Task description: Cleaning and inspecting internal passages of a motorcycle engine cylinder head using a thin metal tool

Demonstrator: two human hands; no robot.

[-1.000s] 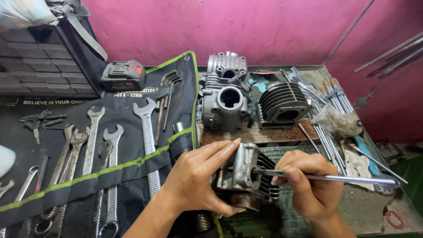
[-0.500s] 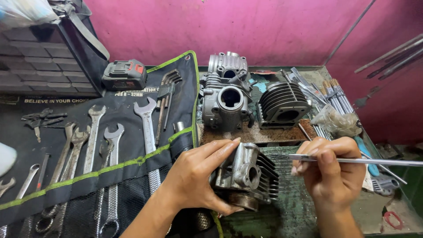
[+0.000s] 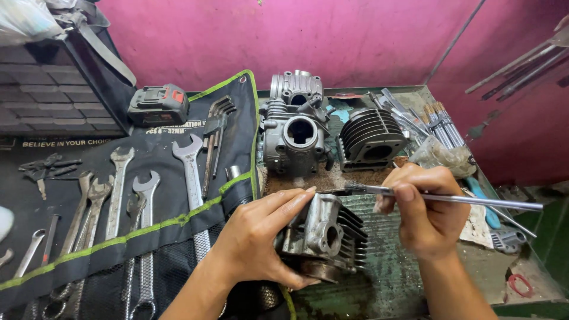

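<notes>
My left hand [image 3: 261, 237] grips a small finned metal engine cylinder [image 3: 323, 237] from its left side, holding it on the green ridged mat [image 3: 391, 278]. My right hand [image 3: 424, 207] holds a long thin metal rod [image 3: 462, 200] horizontally, just above and to the right of the cylinder. The rod's left tip ends over the cylinder's top edge, apart from it. The rod's right end reaches toward the bench's right edge.
A black tool roll [image 3: 118, 195] with several wrenches lies at left. Behind stand a grey engine head [image 3: 296, 127], a dark finned cylinder [image 3: 370, 139], a tool battery [image 3: 159, 105] and several loose rods [image 3: 438, 121]. A dark drawer cabinet [image 3: 41, 101] sits far left.
My right hand has pulled the rod out of the cylinder and lifted it up and to the right. My left hand keeps holding the cylinder in place.
</notes>
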